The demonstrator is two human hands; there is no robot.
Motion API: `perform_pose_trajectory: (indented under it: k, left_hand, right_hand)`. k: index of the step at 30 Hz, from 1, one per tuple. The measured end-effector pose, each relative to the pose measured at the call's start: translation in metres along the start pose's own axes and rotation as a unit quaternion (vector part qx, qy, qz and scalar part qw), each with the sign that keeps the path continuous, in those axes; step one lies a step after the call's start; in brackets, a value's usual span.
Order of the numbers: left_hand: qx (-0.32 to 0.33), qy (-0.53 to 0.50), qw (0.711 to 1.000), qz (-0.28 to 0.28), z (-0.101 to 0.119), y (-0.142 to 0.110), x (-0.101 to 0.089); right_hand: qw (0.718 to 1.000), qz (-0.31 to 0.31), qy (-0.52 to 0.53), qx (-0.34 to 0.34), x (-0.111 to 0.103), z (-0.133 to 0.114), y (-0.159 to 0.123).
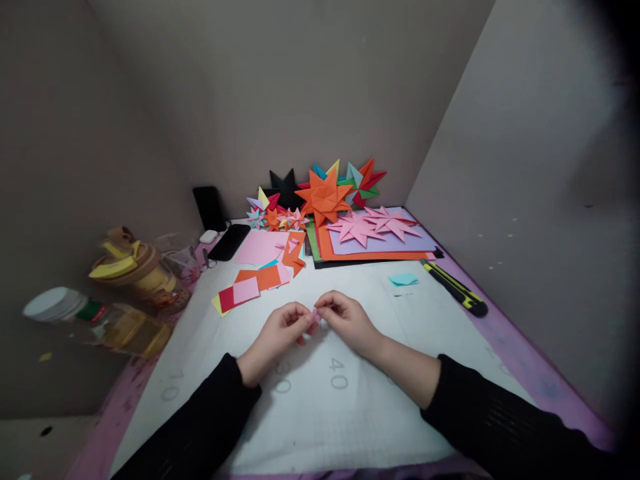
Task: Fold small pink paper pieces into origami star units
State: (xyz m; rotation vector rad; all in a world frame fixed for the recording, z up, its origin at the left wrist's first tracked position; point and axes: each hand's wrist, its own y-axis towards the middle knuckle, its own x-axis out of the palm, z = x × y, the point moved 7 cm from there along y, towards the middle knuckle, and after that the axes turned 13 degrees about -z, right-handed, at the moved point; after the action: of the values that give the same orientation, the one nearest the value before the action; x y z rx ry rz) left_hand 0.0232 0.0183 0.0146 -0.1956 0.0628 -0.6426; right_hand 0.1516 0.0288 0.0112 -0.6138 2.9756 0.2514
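Above the middle of the white mat, a small piece of pink paper (pixel 316 315) is pinched between the fingertips of both hands. My left hand (pixel 285 323) has thumb and forefinger closed on its left side. From the right, my right hand (pixel 347 321) grips the other edge, fingers bent together. Most of the paper is covered by the fingers, so its folds cannot be made out. Left of the hands lie small paper squares, among them a pink square (pixel 246 290) on a dark red one (pixel 230 298). A folded light-blue paper (pixel 403 279) lies to the right.
Folded paper stars, including a large orange star (pixel 324 195), stand along the back wall. Two pink stars (pixel 357 229) rest on stacked sheets. A yellow-black utility knife (pixel 455 288) lies at right. A bottle (pixel 100 320), a lidded cup (pixel 145 270) and a phone (pixel 230 242) are at left.
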Motion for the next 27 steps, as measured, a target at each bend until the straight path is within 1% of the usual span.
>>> perform_pose_trajectory:
  k: [7, 13, 20, 27]
  left_hand:
    - [-0.023, -0.083, 0.996, -0.002, -0.009, 0.001, -0.001]
    - [-0.039, -0.121, 0.992, -0.015, -0.014, 0.001, -0.001]
    - [-0.037, -0.125, 0.991, -0.009, -0.017, 0.002, -0.003]
    - [-0.039, -0.106, 0.994, -0.003, -0.017, 0.003, -0.004]
  right_hand:
    - [1.0, -0.008, -0.009, -0.009, 0.001, -0.002, -0.001]
    - [0.999, -0.006, -0.045, -0.01, -0.001, -0.006, -0.001]
    - [0.997, -0.011, -0.069, -0.016, -0.002, -0.009, -0.001]
    - [0.998, -0.011, -0.067, -0.002, -0.002, -0.009, -0.001]
